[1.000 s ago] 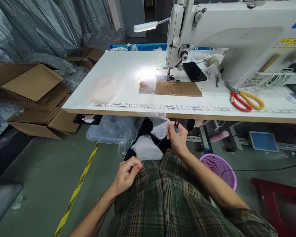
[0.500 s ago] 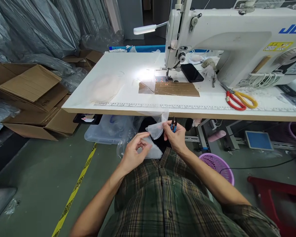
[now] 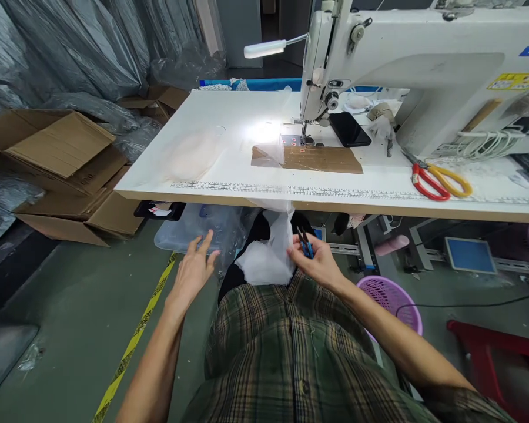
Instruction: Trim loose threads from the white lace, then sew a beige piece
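Sheer white fabric (image 3: 268, 258) hangs from the front edge of the sewing table (image 3: 229, 198) down onto my lap. My right hand (image 3: 318, 261) holds small blue thread snips (image 3: 306, 244), their dark tips pointing up, and its fingertips pinch the right edge of the fabric. Off to the left of the fabric, my left hand (image 3: 194, 267) is raised with its fingers apart and nothing in it. Part of the sheer fabric lies on the table by the needle of the white sewing machine (image 3: 306, 132), over a brown strip (image 3: 312, 160).
Red and yellow scissors (image 3: 441, 179) and a black phone (image 3: 349, 129) lie on the table. Pale fabric pieces (image 3: 191, 155) rest at its left. Below are a translucent plastic bin (image 3: 176, 235) and a purple basket (image 3: 392, 299). Cardboard boxes (image 3: 66, 147) stand at the left.
My left hand has moved left, away from the fabric, and its fingers have spread. The fabric now hangs lower and looser over my lap. The camera view has shifted slightly.
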`<state>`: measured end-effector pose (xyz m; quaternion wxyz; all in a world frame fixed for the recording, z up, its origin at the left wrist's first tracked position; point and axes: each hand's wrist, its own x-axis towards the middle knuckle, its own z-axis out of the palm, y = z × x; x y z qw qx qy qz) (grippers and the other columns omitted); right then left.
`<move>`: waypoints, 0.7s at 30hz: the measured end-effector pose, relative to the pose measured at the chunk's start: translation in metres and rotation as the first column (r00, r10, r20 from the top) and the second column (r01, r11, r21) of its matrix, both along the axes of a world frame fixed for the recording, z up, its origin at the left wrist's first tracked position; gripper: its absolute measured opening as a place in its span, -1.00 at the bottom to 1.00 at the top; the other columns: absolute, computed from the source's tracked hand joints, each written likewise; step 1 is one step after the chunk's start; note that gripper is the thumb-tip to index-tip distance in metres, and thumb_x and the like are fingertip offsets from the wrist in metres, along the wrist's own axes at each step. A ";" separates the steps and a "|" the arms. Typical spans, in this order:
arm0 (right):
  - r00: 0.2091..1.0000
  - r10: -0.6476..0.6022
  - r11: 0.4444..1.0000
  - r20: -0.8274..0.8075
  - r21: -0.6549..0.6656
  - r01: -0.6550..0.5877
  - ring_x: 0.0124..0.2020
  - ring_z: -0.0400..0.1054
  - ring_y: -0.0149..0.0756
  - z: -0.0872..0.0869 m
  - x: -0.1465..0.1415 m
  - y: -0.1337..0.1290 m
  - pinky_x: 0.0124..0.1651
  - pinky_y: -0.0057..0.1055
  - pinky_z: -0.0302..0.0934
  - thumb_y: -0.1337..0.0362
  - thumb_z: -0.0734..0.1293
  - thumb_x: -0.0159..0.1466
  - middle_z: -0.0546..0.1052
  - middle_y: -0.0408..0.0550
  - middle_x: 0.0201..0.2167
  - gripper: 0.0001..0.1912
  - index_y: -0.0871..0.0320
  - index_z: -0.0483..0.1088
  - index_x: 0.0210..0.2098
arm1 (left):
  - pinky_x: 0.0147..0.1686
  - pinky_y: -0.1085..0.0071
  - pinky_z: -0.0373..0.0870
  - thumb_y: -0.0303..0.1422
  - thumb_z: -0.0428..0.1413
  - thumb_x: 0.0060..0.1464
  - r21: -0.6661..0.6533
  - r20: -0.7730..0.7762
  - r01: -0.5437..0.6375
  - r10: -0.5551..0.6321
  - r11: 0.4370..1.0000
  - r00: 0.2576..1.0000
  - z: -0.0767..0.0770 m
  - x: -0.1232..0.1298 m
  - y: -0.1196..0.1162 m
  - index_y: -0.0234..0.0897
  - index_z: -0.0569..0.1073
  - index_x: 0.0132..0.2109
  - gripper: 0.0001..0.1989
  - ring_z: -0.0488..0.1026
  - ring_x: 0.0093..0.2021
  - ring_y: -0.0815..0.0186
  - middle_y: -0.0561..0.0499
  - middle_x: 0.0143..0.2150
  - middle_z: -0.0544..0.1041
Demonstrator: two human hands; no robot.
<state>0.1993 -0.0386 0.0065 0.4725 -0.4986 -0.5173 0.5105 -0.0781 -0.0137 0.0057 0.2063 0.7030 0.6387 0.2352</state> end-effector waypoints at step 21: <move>0.911 0.339 0.932 0.235 0.049 -0.360 -0.49 0.20 -0.45 -0.008 0.012 -0.001 -0.43 -0.50 0.11 0.02 0.05 0.39 0.42 -0.12 -0.38 -0.54 0.18 0.42 -0.31 | -0.55 0.50 0.29 -0.17 0.30 -0.10 -0.349 0.770 0.356 0.049 0.867 0.636 0.012 0.080 -0.008 -0.30 0.52 -0.28 -0.69 0.40 -0.52 0.38 0.01 -0.45 0.53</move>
